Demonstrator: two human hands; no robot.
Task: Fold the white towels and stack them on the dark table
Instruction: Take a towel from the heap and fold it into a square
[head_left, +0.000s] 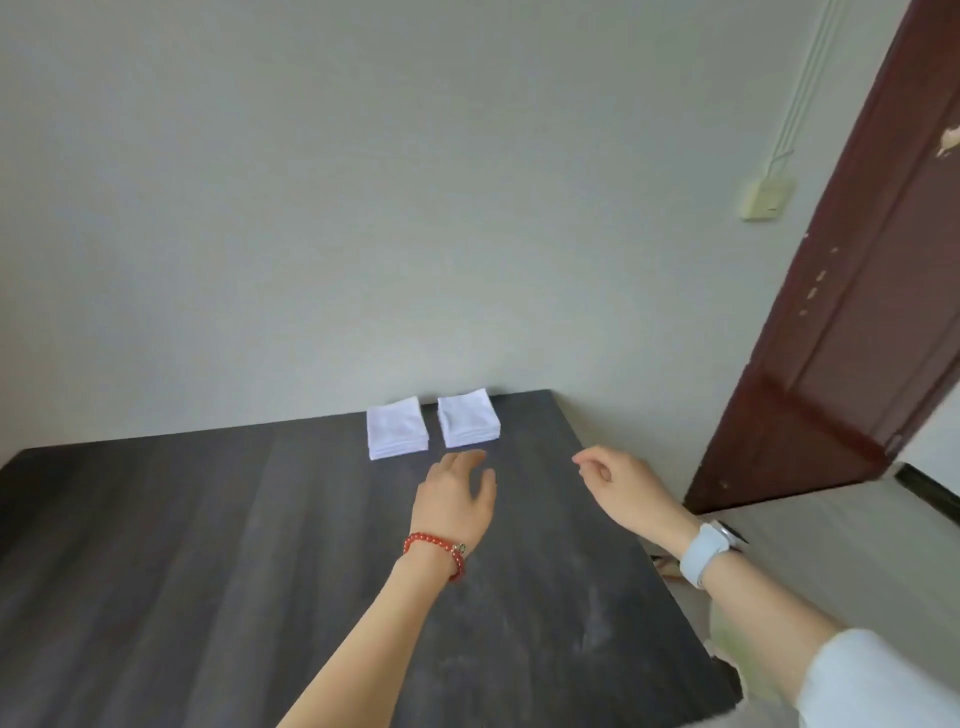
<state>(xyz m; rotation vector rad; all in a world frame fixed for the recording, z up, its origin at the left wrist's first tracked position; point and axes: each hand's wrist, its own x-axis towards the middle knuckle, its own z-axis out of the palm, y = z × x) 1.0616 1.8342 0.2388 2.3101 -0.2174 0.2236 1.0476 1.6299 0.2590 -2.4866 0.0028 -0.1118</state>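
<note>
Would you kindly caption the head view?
Both hands, left and right, hover empty near two folded towel stacks on the dark table.

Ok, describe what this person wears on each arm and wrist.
The left hand has a bracelet of red beads with a small metal charm at the wrist; the forearm is bare. The right hand has a watch on a pale blue strap, and a pale sleeve covers the arm near the frame's lower right corner.

Dark table (208, 545) cut off at left and bottom edges, door (857, 312) cropped at right
</note>
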